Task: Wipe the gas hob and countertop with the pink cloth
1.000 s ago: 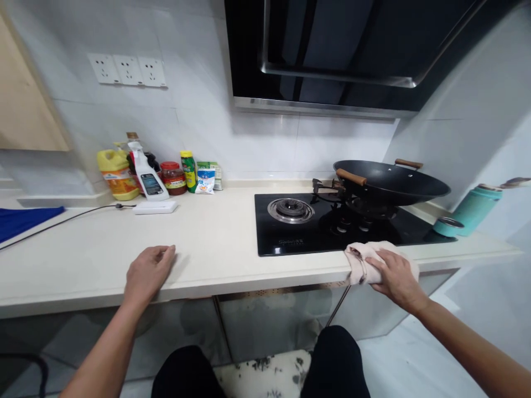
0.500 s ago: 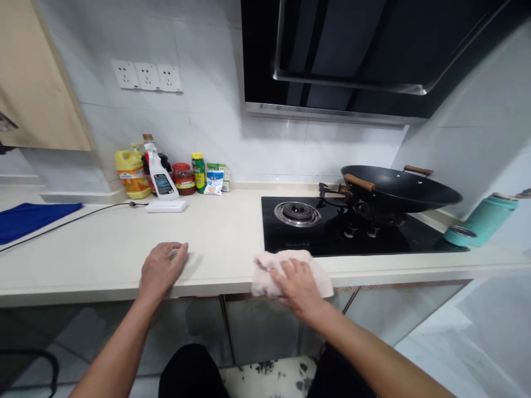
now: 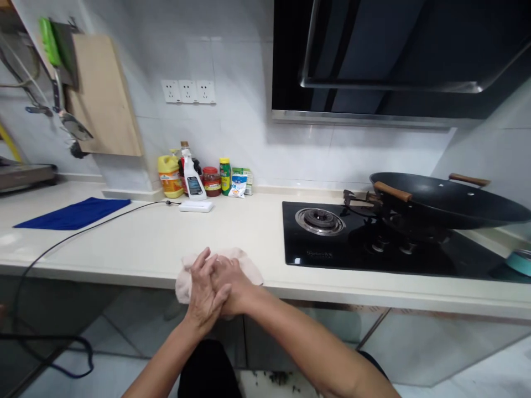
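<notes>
A pale pink cloth (image 3: 251, 269) lies bunched over the counter's front edge, left of the stove, with part of it draping down. My right hand (image 3: 233, 283) presses on the cloth, its fingers partly covered by the other hand. Against the back of it rests my left hand (image 3: 204, 290), its fingers stretched out and apart, overlapping the right hand and the cloth's left part. What the right fingertips do under the left hand is hidden.
The black gas stove (image 3: 315, 257) carries a large wok (image 3: 440, 202) with wooden handles. Along the wall stand a white spray bottle (image 3: 193, 179), a yellow jug (image 3: 169, 177) and a red-lidded jar (image 3: 212, 182). A blue cloth (image 3: 77, 214) and a black cable (image 3: 99, 223) lie left.
My right hand has slid the pink cloth left along the counter edge, away from the stove front. My left hand has come onto the right hand, its fingers now extended. The view has shifted left.
</notes>
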A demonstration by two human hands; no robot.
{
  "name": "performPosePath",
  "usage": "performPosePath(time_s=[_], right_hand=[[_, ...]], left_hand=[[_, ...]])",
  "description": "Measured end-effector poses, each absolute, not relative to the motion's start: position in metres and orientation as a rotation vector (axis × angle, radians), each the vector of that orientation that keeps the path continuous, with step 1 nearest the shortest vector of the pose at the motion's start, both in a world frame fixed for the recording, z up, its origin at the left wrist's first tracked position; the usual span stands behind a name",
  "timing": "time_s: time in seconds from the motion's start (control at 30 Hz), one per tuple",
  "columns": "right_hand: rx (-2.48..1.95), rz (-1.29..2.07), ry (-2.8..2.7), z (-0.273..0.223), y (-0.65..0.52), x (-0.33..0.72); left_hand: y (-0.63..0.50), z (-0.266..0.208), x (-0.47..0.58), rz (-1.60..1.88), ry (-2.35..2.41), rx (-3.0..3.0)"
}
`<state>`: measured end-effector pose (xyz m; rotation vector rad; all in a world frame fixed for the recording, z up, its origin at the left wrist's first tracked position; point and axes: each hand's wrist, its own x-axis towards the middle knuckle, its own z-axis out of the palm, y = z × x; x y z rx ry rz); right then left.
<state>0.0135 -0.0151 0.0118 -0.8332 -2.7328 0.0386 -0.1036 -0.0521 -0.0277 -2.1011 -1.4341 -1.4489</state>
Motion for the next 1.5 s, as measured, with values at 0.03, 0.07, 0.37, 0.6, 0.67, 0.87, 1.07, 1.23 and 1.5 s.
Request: performPosePath(time_s=[0.03, 0.07, 0.37, 0.6, 0.67, 0.87, 1.07, 1.23, 1.5], right_hand=[[-0.691, 0.164, -2.745, 0.018, -0.014, 0.032], [-0.605, 0.296, -2.73, 0.023, -0.012, 0.054], [-1.328, -0.23, -2.147, -0.005, -0.001, 0.323], [-1.544, -0.306, -2.001, -0.04, -0.016, 0.374], [-1.554, -0.302, -2.042, -0.038, -0.015, 0.367], [-1.563, -0.289, -2.045, -0.037, -0.016, 0.365], [-1.562, -0.233, -2.033, -0.039, -0.017, 0.37], [-1.557, -0.186, -2.048, -0.038, -0.019, 0.369], [-1.554, -0.24, -2.028, -0.038, -0.021, 0.368]], left_hand=[[-0.048, -0.032, -0.108, -1.432, -1.469, -2.094], [-0.045, -0.035, -0.112, -1.379, -1.499, -2.113], [-0.058, -0.023, -0.116, -0.588, -1.661, -2.149], [-0.058, -0.022, -0.063, -0.537, -1.587, -2.182], [-0.059, -0.026, -0.032, -0.555, -1.465, -2.274], [-0.055, -0.045, 0.019, -0.617, -1.129, -2.335], [-0.038, -0.049, -0.068, -0.532, -0.877, -2.366], [-0.035, -0.042, -0.189, -0.442, -1.193, -2.327], [-0.04, -0.028, -0.325, -0.371, -2.211, -1.564]])
